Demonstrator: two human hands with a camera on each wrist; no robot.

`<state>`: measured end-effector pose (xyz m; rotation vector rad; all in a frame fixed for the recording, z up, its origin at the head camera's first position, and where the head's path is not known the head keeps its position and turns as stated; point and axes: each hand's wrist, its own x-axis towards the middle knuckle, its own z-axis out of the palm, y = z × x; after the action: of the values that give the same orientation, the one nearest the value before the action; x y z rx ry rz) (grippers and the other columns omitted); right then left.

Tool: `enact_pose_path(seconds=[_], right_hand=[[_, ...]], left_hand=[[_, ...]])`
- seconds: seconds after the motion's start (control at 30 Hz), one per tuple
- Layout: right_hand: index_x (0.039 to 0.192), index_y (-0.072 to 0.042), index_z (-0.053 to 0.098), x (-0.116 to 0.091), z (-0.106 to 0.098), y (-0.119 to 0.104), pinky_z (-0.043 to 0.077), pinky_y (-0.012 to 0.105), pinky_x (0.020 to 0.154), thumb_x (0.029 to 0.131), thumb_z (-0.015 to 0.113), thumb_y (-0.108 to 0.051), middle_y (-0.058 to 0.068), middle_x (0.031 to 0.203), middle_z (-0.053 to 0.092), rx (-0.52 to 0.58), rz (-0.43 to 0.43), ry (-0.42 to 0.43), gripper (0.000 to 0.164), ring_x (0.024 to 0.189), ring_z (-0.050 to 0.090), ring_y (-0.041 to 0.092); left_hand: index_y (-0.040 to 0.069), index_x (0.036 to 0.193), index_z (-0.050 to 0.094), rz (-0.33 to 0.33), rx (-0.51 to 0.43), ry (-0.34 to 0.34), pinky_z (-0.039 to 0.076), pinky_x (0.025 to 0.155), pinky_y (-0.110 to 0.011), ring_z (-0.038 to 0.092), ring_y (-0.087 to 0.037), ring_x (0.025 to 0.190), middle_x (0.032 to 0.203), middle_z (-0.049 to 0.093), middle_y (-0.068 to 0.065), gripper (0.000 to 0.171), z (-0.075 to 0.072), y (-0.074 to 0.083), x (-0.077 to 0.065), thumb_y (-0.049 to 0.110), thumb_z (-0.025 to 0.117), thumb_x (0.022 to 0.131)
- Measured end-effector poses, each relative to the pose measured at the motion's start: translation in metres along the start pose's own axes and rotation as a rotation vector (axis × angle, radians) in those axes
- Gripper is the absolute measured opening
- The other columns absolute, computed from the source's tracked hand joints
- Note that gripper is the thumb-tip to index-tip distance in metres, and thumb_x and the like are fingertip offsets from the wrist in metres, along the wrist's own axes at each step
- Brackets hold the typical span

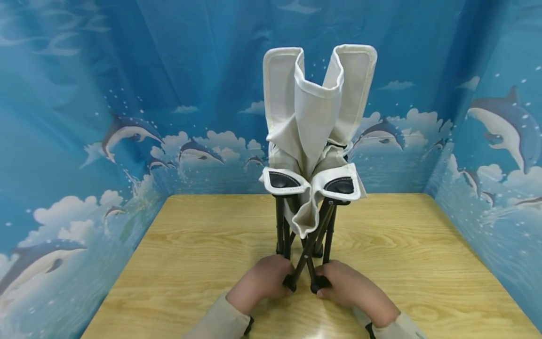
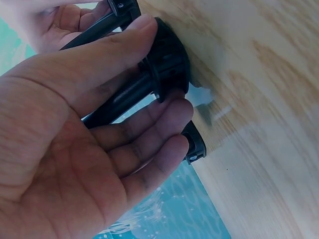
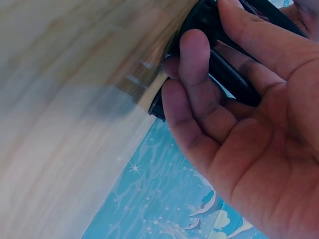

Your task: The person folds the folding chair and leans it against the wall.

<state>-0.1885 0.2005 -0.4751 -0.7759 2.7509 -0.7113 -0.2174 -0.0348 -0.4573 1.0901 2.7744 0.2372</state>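
Note:
A small folding chair [image 1: 317, 117] with white fabric and dark tube legs stands upright on the wooden table, its frame drawn narrow and its seat cloth creased into a fold. My left hand [image 1: 268, 278] grips the near left leg at its black foot [image 2: 172, 59], with the thumb on one side and the fingers around the other. On the near right leg, my right hand [image 1: 349, 287] holds the other black foot [image 3: 199, 20] with curled fingers. Both feet are close together near the tabletop. In the wrist views, parts of the legs are hidden behind the fingers.
The light wooden table [image 1: 190, 245] extends to both sides of the chair. Blue curtains [image 1: 203, 94] printed with dolphins and clouds hang behind it and along the left and right edges.

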Motion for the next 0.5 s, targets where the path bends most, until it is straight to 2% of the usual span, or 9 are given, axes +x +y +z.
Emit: enact_pose_path(seconds=[0.17,0.5], right_hand=[[0.106,-0.010,0.078,0.0013,0.0000,0.0007,0.057,0.036,0.078,0.082,0.088,-0.023,-0.004,0.094,0.076,-0.012,0.002,0.015,0.029,0.084,0.066,0.009],[0.102,-0.012,0.078,0.0039,-0.0011,0.0025,0.057,0.036,0.077,0.082,0.088,-0.023,-0.005,0.093,0.075,-0.017,-0.010,0.015,0.025,0.083,0.066,0.009]], left_hand=[[0.021,0.073,0.069,0.003,-0.003,0.009,0.048,0.061,-0.021,0.053,-0.004,0.066,0.070,0.061,0.011,0.024,0.0000,-0.0017,0.0017,0.022,0.093,0.073],[0.019,0.075,0.071,-0.026,-0.040,-0.024,0.047,0.060,-0.020,0.052,-0.004,0.064,0.071,0.062,0.011,0.022,-0.0005,-0.0021,0.0047,0.019,0.093,0.075]])
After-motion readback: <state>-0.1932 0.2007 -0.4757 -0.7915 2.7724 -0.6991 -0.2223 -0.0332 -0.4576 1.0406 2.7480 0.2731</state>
